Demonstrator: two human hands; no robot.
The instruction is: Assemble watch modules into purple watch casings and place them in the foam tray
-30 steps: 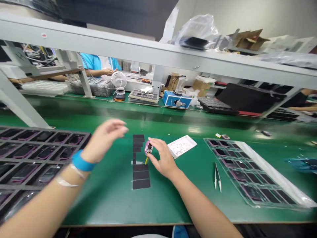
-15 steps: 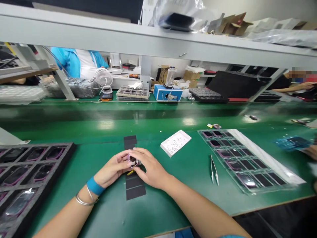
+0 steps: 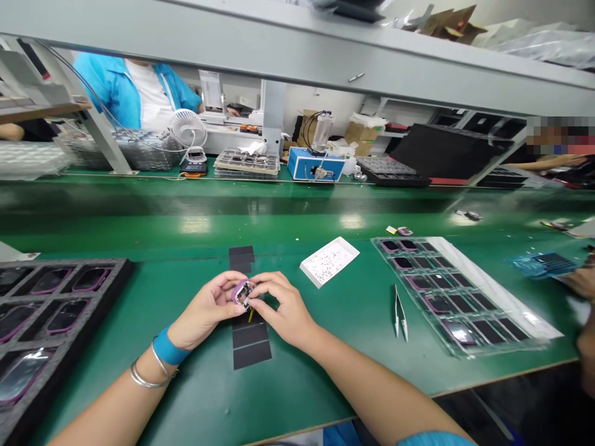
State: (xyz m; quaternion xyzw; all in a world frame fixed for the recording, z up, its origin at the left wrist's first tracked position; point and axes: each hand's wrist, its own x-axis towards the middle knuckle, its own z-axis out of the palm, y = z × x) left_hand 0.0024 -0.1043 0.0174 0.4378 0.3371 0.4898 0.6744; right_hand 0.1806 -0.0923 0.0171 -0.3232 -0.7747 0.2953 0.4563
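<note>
We pinch the purple watch case (image 3: pixel 242 292) between the fingers of our left hand (image 3: pixel 207 308) and right hand (image 3: pixel 286 311), just above the black strips (image 3: pixel 251 344) on the counter (image 3: pixel 334 353). We judge that an uneven squeeze could kink its yellow lead (image 3: pixel 250 314) or let it drop.

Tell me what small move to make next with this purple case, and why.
Probably hold the purple case steady in the left hand and let the right hand tuck in the yellow strip. Both hands pinch the case above the black pads, its open side faces up, and the strip hangs loose below it.
</note>
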